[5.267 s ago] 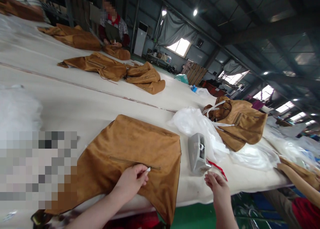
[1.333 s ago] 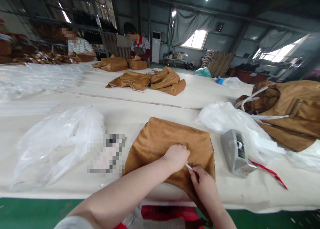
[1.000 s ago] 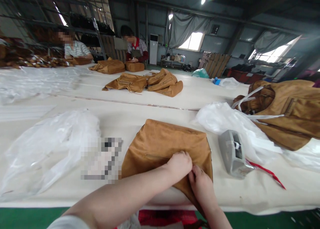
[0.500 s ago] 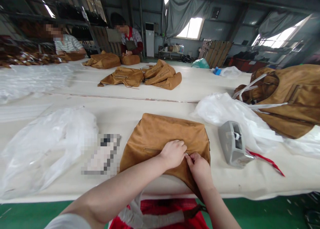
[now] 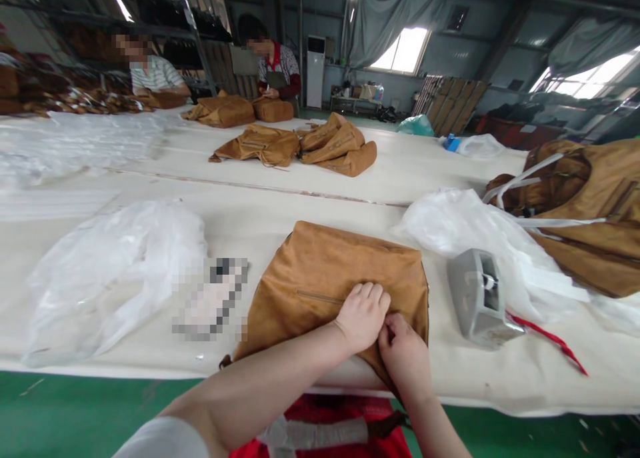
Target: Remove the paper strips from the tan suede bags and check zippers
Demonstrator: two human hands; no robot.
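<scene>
A brown leather bag (image 5: 345, 255) lies flat on the cream-covered table in front of me. A zip (image 5: 320, 297) runs across its face and disappears under my left hand (image 5: 365, 315). Curled fingers of that hand press on the leather near the zip's right end; its thumb is hidden. Close against it, my right hand (image 5: 403, 351) has thumb and forefinger pinched together. Whatever small thing they hold is covered by the fingers. A strap wrapped in white material (image 5: 320, 435) hangs over my red clothing below the table edge.
Right of the bag stands a grey tape dispenser (image 5: 477, 301) with a red ribbon (image 5: 555, 341). A pixelated phone-like object (image 5: 213, 301) and clear plastic (image 5: 120, 265) lie to the left. More brown bags (image 5: 337, 145) sit farther back, where two people work.
The view has shifted, so the table appears slightly farther right. Both hands remain at the same part of the bag; a small shiny bit between them is now covered.
</scene>
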